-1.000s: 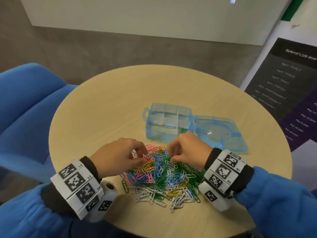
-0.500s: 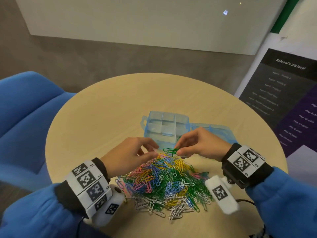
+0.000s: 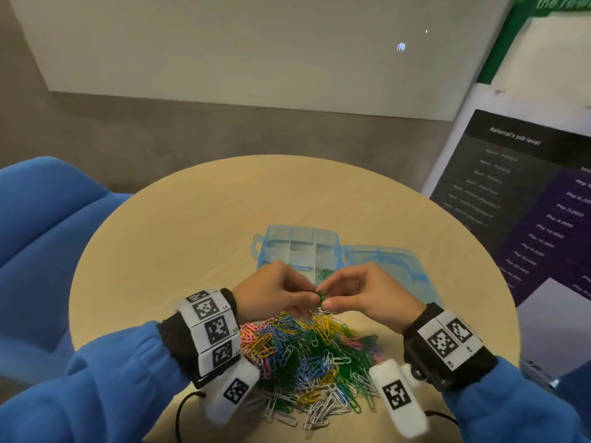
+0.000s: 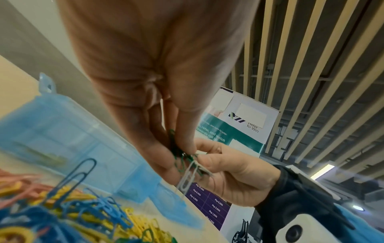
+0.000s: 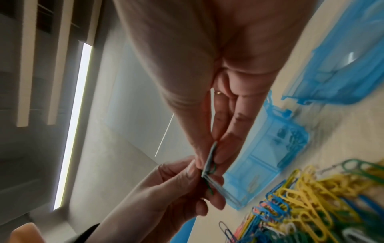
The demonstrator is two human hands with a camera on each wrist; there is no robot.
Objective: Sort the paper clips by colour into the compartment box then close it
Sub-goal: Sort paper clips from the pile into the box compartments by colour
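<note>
Pinching a small tangle of clips between them, both hands hover above the round bench [image 3: 198, 225], just over the far edge of the loose pile of paper clips [image 3: 307, 359]. The left hand [image 3: 271, 292] has thumb and fingertips closed on a cluster of green clips [image 4: 176, 152], while the right hand [image 3: 367, 297] squeezes a white clip [image 4: 187, 177] caught up with the green ones; the left wrist view shows the white clip hanging down from the knot, and the right wrist view shows it edge-on between thumb and forefinger. The two hands touch at their fingertips around this tangle. The pile below mixes green, yellow, blue, pink and white clips and lies on the near part of the bench between the two wrists. Just beyond the hands stands the blue compartment box [image 3: 297, 247], open, its lid [image 3: 383, 260] folded flat to the right on the bench. A few green clips [image 3: 326, 274] lie in a near compartment of the box. A blue chair [image 3: 48, 235] stands to the left of the bench, and a printed banner [image 3: 518, 199] leans at the right.
</note>
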